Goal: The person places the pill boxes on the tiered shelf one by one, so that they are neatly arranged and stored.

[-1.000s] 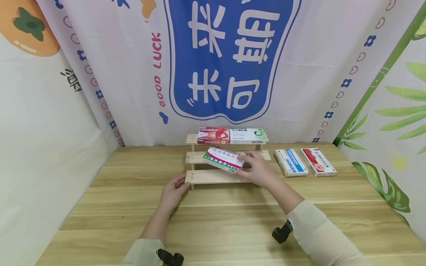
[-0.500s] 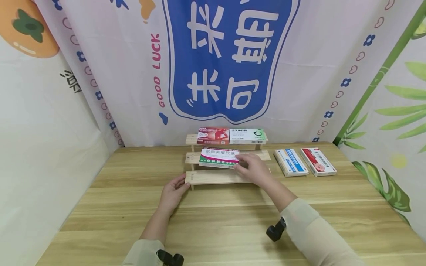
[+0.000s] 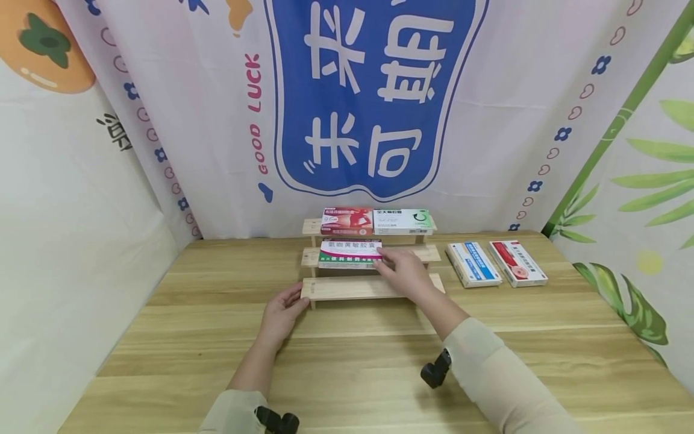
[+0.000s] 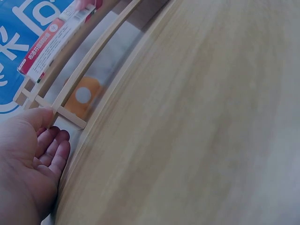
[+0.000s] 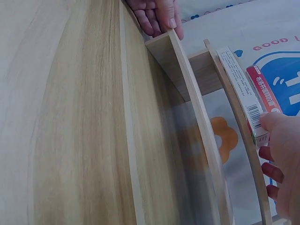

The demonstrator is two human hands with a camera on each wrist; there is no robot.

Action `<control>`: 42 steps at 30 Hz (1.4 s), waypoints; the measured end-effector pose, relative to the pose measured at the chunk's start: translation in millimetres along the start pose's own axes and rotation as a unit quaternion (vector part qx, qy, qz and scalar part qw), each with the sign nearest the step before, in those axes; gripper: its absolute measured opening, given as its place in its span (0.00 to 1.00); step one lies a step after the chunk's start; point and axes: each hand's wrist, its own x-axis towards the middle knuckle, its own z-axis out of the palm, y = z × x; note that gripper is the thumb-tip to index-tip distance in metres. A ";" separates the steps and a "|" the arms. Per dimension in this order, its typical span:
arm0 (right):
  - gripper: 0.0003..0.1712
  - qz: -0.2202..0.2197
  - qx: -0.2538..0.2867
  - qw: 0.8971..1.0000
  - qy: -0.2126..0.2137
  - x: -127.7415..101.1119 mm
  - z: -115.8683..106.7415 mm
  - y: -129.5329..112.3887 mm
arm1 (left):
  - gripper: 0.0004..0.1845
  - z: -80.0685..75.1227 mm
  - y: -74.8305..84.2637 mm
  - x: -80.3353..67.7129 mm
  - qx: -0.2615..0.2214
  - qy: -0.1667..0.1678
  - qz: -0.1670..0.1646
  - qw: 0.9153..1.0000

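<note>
A three-tier wooden display rack (image 3: 347,289) stands on the table. My left hand (image 3: 281,316) grips the left end of its lowest tier, thumb above and fingers below in the left wrist view. On the middle tier, toward the left, lies a white, magenta and green medicine box (image 3: 349,253). My right hand (image 3: 405,274) holds this box by its right end; in the right wrist view the thumb presses near the barcode of the box (image 5: 241,89). A red medicine box (image 3: 347,221) and a white-green medicine box (image 3: 401,221) sit side by side on the top tier.
Right of the rack, a blue-white medicine box (image 3: 473,265) and a red-white medicine box (image 3: 518,264) lie on the wooden table (image 3: 336,374). A printed cloth (image 3: 217,150) hangs behind the table, close to the rack's back.
My right hand has moved left with the white, magenta and green box, turning it from slanted to lined up along the middle tier. My left hand has stayed on the rack.
</note>
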 end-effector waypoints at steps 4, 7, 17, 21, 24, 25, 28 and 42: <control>0.26 0.000 -0.004 1.000 -0.001 3.0 2.2 -1.1 | 0.23 0.4 0.5 -0.1 -0.001 0.000 0.002 1.000; 0.26 0.000 -0.007 1.000 -0.001 5.2 4.2 -1.2 | 0.23 0.6 -0.2 0.0 0.000 -0.001 0.004 1.000; 0.30 0.013 0.028 1.000 -0.003 4.6 2.0 2.2 | 0.24 0.9 1.1 0.1 -0.001 -0.004 0.003 1.000; 0.31 0.013 0.042 0.999 0.000 -0.2 -4.7 10.2 | 0.24 1.0 2.0 -0.2 0.002 -0.004 0.002 1.000; 0.30 0.012 0.044 0.999 0.002 -6.3 -12.1 19.5 | 0.24 0.7 2.5 -0.8 0.005 -0.002 0.002 1.000; 0.30 0.011 0.045 0.999 0.006 -8.6 -14.6 23.2 | 0.24 0.5 2.7 -1.1 0.006 -0.002 0.003 1.000; 0.30 0.011 0.047 0.999 0.015 -16.8 -23.7 35.2 | 0.24 0.4 3.1 -1.8 0.003 -0.002 0.000 1.000; 0.36 0.094 0.039 0.993 0.056 -52.0 -67.2 112.2 | 0.24 0.0 2.1 -1.1 0.001 -0.002 0.006 1.000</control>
